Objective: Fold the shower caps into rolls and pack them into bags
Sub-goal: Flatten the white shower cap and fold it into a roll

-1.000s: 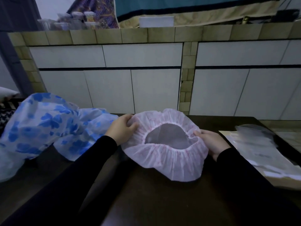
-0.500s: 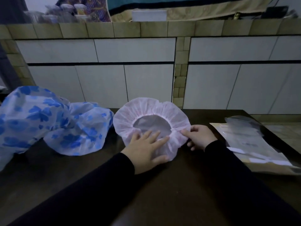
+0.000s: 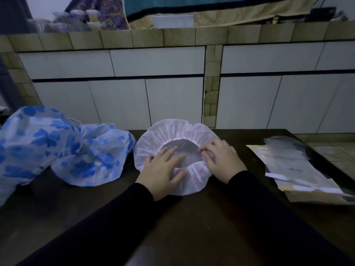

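A pink-white ruffled shower cap lies flat on the dark table, its round opening facing up. My left hand presses flat on the cap's near left part, fingers straight and spread over the opening. My right hand rests on the cap's right rim with curled fingertips touching the elastic edge. A stack of clear plastic bags lies flat at the right of the table.
A heap of white caps with blue flower print sits at the left of the table. A tiled counter wall stands right behind the table. Jars and cloth are on the ledge above.
The cap was lowered from held-up to flat on the table. My left hand moved onto it and pressed down. My right hand shifted from the rim's outer side onto the rim.
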Available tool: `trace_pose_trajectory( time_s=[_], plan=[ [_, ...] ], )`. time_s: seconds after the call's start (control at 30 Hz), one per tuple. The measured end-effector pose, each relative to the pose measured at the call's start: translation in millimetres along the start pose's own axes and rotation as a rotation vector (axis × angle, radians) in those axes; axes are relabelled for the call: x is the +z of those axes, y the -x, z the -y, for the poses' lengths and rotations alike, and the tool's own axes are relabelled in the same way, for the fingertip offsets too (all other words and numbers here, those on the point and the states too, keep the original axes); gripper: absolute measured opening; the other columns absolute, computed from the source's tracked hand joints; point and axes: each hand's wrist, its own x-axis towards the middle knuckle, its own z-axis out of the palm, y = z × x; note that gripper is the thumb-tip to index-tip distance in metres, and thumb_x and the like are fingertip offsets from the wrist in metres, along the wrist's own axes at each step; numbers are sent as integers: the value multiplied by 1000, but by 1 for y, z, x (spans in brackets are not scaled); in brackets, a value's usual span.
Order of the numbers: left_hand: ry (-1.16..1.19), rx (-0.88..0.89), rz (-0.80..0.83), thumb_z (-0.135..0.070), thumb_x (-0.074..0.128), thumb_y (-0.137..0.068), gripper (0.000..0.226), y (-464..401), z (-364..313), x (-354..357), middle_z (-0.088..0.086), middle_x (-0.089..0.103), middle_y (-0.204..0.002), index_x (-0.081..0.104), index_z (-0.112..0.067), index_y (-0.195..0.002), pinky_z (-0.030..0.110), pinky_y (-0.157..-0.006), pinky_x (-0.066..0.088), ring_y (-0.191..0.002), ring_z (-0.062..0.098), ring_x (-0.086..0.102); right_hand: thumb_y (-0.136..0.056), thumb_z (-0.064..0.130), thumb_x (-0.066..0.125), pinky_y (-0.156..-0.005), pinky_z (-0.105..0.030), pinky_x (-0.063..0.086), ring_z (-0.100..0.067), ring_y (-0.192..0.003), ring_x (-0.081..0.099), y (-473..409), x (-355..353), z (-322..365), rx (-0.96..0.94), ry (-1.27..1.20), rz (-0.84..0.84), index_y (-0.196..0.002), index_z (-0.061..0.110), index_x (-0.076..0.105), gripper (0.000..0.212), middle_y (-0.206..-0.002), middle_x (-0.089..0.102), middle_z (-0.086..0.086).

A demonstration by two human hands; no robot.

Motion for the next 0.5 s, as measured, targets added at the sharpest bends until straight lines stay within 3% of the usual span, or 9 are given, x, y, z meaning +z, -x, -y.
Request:
trace_pose_trajectory(
  time_s=[0.07, 0.17, 0.33, 0.43, 0.5],
  plan=[
    [-54, -90, 218, -68, 26, -89, 65, -2, 2, 7, -7, -12, -158, 3, -47, -146, 51, -114, -4, -145, 17, -14, -100, 29, 39, -108, -41, 32, -11, -119, 45, 2, 3, -4, 102, -13, 199, -131, 35, 45, 33, -131, 46, 6],
    [-90, -68, 378, -76, 22, -84, 73, -4, 13, 7, -7, -22, -156, -10, -49, -144, 53, -112, -11, -142, 17, -24, -101, 30, 37, -112, -60, 13, -18, -138, 29, 2, 5, -14, 203, 204, 469, -146, 38, 26, 47, -153, 23, 3],
    [-7, 36, 421, -76, 36, -81, 79, -1, 31, 1, -14, -22, -154, -7, -52, -143, 47, -114, -13, -139, 7, -26, -93, 40, 53, -113, -57, 10, -19, -135, 34, 2, -4, -22, 271, 150, 453, -138, 46, 37, 47, -147, 33, 7],
    [122, 57, 370, -71, 49, -79, 82, 2, 37, -3, -19, -16, -154, 4, -52, -145, 41, -114, -11, -139, 0, -17, -86, 37, 61, -112, -50, 19, -16, -125, 44, 6, -14, -17, 250, 155, 427, -132, 43, 44, 49, -135, 47, 8],
    [186, 65, 283, -68, 53, -79, 77, 4, 38, -5, -25, -8, -152, 14, -52, -144, 37, -113, -6, -137, -3, -7, -85, 30, 59, -107, -42, 33, -14, -111, 51, 8, -17, -8, 188, 138, 325, -122, 38, 51, 39, -124, 54, 7]
  ],
)
